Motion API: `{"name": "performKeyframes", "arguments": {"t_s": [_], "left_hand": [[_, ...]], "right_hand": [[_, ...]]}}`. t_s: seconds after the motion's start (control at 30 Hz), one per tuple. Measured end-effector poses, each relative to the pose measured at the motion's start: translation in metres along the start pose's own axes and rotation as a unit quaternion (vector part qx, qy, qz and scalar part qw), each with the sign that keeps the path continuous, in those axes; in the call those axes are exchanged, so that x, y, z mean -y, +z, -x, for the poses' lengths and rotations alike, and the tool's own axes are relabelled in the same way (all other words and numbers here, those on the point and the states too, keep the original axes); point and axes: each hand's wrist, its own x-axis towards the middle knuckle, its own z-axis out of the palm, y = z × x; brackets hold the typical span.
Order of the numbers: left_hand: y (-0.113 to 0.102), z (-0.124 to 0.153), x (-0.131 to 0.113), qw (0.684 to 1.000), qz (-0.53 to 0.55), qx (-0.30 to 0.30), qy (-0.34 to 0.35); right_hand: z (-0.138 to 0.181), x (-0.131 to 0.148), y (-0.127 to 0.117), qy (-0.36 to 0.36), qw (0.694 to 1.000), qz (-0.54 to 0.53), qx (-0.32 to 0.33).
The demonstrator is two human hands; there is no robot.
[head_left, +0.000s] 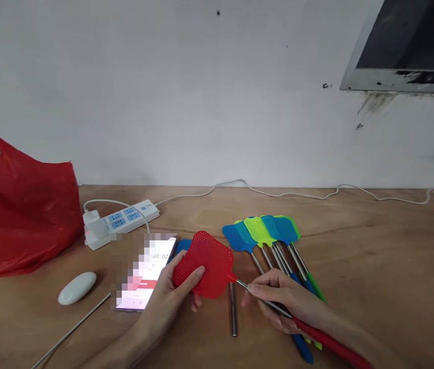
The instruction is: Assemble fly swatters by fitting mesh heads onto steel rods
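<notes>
Head-worn camera looks forward and down, close over the wooden table (386, 256); it faces the white wall (163, 102)

Left hand (174, 294): bare, slender fingers | Right hand (282, 302): bare, short nails | Forearms (124, 346): uncovered, unsleeved

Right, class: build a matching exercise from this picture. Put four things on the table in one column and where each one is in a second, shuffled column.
Things
1. red swatter
2. red bag
3. power strip
4. white oval object

Places
a. near the wall, with a white plug in it
b. at the far left of the table
c. head in the left hand, metal shaft pinched by the right hand
d. just left of the phone

Pairs: 1-c, 2-b, 3-a, 4-d
</notes>
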Motion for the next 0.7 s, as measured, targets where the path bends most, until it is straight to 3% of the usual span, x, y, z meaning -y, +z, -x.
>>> {"name": "performKeyframes", "arguments": {"t_s": [0.2,0.7], "left_hand": [[-0.007,-0.005,-0.011,0.999,-0.030,0.018,0.004],[-0.001,0.000,-0.012,0.998,-0.053,-0.009,-0.038]], "right_hand": [[0.005,0.003,0.001,-0.002,0.996,0.086,-0.013],[0.008,0.003,0.007,-0.020,0.989,0.143,-0.030]]}}
